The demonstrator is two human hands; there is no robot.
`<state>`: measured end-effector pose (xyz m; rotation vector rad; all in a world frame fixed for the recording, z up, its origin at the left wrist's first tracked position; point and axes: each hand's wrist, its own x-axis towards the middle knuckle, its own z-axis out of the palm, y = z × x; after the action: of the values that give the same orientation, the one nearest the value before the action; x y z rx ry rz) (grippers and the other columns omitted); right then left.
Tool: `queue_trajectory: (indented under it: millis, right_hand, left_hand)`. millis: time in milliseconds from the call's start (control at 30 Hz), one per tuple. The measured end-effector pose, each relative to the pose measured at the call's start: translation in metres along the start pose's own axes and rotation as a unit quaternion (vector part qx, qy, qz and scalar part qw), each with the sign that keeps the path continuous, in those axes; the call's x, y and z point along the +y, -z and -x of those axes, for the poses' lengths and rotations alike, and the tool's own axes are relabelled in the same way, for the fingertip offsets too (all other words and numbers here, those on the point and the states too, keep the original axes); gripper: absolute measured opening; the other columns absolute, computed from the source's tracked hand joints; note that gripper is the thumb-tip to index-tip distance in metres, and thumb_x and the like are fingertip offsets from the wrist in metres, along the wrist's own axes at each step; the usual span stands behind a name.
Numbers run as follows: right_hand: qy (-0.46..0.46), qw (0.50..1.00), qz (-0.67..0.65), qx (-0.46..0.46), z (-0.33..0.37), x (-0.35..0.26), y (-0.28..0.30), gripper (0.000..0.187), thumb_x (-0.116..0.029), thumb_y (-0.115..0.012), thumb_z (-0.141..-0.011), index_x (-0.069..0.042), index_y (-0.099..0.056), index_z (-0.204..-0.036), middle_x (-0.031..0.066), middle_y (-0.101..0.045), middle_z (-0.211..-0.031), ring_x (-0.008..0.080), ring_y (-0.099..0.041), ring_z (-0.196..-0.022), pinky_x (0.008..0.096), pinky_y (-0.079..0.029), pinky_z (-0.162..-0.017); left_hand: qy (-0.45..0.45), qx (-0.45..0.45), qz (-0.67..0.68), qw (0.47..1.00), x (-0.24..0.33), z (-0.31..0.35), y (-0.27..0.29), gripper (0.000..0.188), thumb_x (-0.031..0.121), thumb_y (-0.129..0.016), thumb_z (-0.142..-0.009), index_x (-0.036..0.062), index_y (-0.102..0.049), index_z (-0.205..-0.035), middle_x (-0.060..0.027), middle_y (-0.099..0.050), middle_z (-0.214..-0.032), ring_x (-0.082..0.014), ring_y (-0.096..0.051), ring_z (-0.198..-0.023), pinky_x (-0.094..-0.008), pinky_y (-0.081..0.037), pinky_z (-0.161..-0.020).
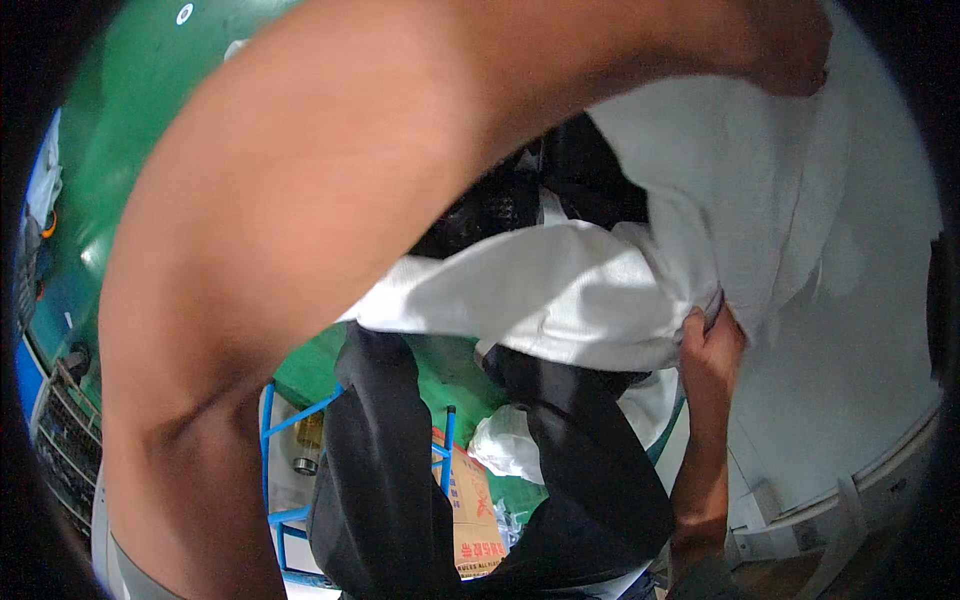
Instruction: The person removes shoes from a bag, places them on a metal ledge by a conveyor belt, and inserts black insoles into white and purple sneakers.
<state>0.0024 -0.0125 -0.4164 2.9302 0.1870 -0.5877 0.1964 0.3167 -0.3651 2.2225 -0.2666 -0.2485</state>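
A large white cloth stretches above my lap and rises toward the upper right, with folds gathered along its near edge. My left arm sweeps in a wide arc across the top of the view. At its end, my left hand is curled closed at the cloth's far upper part; its fingers are dark and partly hidden. Lower down, my right hand pinches the cloth's gathered edge, thumb on top. Part of the cloth is hidden behind my left forearm.
A pale work surface lies to the right. Below are my black-trousered legs, a blue metal frame, a cardboard box, a bottle and a white plastic bag over green floor. Black material sits beyond the cloth.
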Motion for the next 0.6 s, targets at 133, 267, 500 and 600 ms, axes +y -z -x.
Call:
queue_trajectory:
  millis: [133,267,500,600]
  right_hand:
    - [0.155,0.977,-0.149,-0.013,-0.013,-0.113,0.085,0.042,-0.011,-0.063,-0.090,0.003,-0.055,-0.129,0.0246,-0.062,-0.122,0.0344,-0.065,-0.108,0.0463,-0.053,-0.090]
    - [0.299,0.898,-0.311,0.083,-0.079,-0.157,-0.025,0.023,-0.002,-0.057,-0.084,0.001,-0.063,-0.107,0.0239,-0.064,-0.095,0.0409,-0.062,-0.088,0.0452,-0.051,-0.084]
    - [-0.121,0.916,-0.363,-0.118,-0.149,-0.047,-0.145,0.053,-0.038,-0.070,-0.089,-0.001,-0.058,-0.125,0.0228,-0.060,-0.125,0.0354,-0.058,-0.114,0.0416,-0.046,-0.097]
    - [-0.087,0.921,-0.374,-0.067,-0.171,0.015,-0.191,0.063,-0.042,-0.069,-0.091,-0.004,-0.050,-0.138,0.0206,-0.052,-0.140,0.0315,-0.052,-0.125,0.0370,-0.042,-0.104]
  left_hand:
    - [-0.126,-0.034,-0.067,0.989,-0.037,-0.022,-0.040,0.035,0.022,-0.055,-0.097,-0.0093,-0.065,-0.110,-0.0268,-0.066,-0.114,-0.0374,-0.066,-0.106,-0.0448,-0.054,-0.091]
    - [-0.068,-0.089,0.082,0.990,-0.018,-0.021,-0.047,0.043,0.022,-0.056,-0.093,-0.0113,-0.058,-0.121,-0.0294,-0.063,-0.119,-0.0392,-0.064,-0.111,-0.0456,-0.051,-0.096]
    - [-0.118,-0.013,-0.003,0.993,-0.048,0.049,-0.042,0.040,0.023,-0.063,-0.085,-0.0046,-0.058,-0.114,-0.0256,-0.061,-0.114,-0.0366,-0.060,-0.108,-0.0454,-0.049,-0.094]
    - [-0.189,0.105,-0.068,0.974,-0.055,0.097,-0.091,0.020,0.019,-0.070,-0.078,0.0067,-0.069,-0.093,-0.0157,-0.069,-0.090,-0.0338,-0.065,-0.086,-0.0444,-0.053,-0.081]
